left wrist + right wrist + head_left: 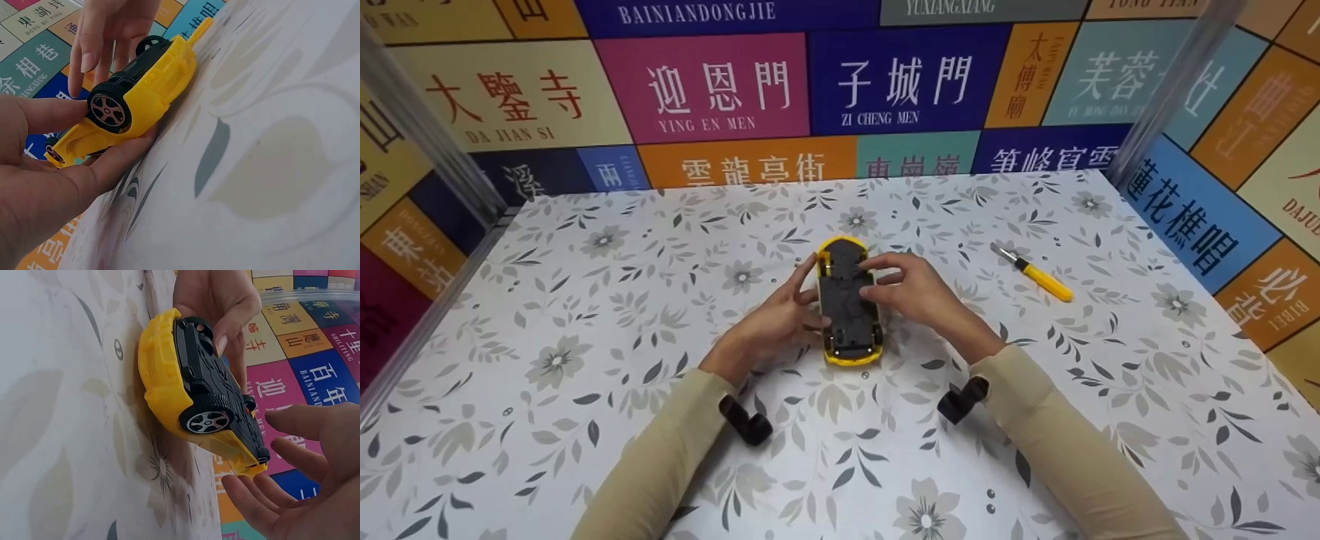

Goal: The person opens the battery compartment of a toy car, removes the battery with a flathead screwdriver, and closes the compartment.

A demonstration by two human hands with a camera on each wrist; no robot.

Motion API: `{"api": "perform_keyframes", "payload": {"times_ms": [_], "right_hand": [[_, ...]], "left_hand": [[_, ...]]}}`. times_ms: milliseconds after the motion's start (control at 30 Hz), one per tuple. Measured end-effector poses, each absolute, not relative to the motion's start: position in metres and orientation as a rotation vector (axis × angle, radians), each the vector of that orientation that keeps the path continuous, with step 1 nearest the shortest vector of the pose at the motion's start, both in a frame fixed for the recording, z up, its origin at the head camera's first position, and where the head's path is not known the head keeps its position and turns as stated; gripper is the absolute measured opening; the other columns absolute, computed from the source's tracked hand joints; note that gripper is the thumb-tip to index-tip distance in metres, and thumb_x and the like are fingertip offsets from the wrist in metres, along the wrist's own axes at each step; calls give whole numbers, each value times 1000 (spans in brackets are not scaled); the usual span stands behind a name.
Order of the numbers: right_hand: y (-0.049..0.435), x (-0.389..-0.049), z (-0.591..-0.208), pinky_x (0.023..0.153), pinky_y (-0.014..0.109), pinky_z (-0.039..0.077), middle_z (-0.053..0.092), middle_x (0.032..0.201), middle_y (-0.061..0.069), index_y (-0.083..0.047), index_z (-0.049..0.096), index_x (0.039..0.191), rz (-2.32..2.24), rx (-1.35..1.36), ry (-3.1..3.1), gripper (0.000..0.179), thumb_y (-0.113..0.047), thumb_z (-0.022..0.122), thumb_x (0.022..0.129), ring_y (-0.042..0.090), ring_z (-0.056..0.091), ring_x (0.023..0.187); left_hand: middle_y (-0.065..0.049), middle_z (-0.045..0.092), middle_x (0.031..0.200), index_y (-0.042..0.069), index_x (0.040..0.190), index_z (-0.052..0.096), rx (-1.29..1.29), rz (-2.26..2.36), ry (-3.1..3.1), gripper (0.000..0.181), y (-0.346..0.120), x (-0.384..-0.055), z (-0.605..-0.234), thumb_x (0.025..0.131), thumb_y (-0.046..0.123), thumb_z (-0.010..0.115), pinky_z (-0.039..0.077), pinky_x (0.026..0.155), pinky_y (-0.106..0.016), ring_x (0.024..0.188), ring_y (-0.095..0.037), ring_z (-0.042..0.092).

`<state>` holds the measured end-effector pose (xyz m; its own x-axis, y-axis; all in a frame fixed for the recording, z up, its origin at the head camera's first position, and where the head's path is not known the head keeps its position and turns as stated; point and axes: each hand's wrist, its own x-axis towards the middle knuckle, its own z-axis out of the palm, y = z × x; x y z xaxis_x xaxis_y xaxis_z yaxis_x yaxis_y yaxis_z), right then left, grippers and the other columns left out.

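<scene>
A yellow toy car point(847, 300) lies upside down over the middle of the table, its black underside facing up. My left hand point(776, 319) holds it from the left side. In the left wrist view, a digit of that hand presses near a wheel point(108, 110) while another finger point(121, 154) runs beneath the yellow body. On the other side, my right hand point(915, 292) has its fingers spread and gently bent, with fingertips close to the car's right edge. The right wrist view shows the same fingers point(253, 500) by one end of the car, not wrapped round it.
A slim tool with a yellow handle point(1046, 283) and metal tip, resembling a screwdriver, lies to the right on the flower-patterned tablecloth point(660, 465). Panels with coloured blocks of lettering point(712, 90) stand along the back and sides, with clear posts at the corners.
</scene>
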<state>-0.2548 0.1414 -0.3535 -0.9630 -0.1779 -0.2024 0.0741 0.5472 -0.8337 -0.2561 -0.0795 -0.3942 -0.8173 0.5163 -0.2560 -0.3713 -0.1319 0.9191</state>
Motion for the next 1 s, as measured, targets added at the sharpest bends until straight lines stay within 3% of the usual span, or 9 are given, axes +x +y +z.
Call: {"api": "perform_keyframes", "payload": {"times_ms": [400,700,1000], "right_hand": [[133,-260,-366,98,44,56,42,151,12,-17,63,131,-1313,-119,2573,41,-20,74,92,33,53,132],[132,-262,-363,96,42,56,48,143,12,-17,58,133,-1278,-106,2567,45,-21,74,91,30,57,126],[132,-262,-365,96,42,56,45,146,12,-16,59,133,-1278,-151,2580,46,-19,76,90,30,57,126]], "left_hand": [[-16,34,160,43,160,1,140,2006,1529,105,-76,-255,-398,88,-20,44,50,106,-57,137,-42,48],[-15,36,159,44,159,2,157,1993,1535,104,-79,-257,-398,89,-18,46,56,100,-51,137,-41,49],[-14,36,158,44,159,3,135,1993,1552,103,-78,-256,-398,89,-18,47,54,103,-51,136,-41,51]]}}
